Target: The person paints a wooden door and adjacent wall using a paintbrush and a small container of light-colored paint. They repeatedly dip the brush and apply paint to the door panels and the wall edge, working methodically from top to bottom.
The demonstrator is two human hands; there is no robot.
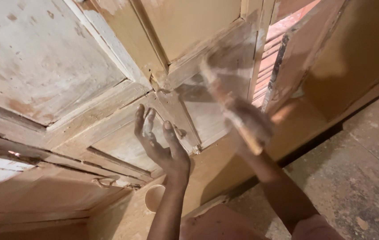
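While the left hand lies flat and open on the old wooden door, the right hand grips a blurry scraper pointing up beside it.

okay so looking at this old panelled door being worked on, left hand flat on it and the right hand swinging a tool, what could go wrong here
1. The left hand rests on the door close to where the blurred tool in the right hand sweeps; a slip could strike the fingers.
2. The wood looks worn and flaky, so bare palms may catch splinters.
3. The small round cup near the left forearm might get knocked over.
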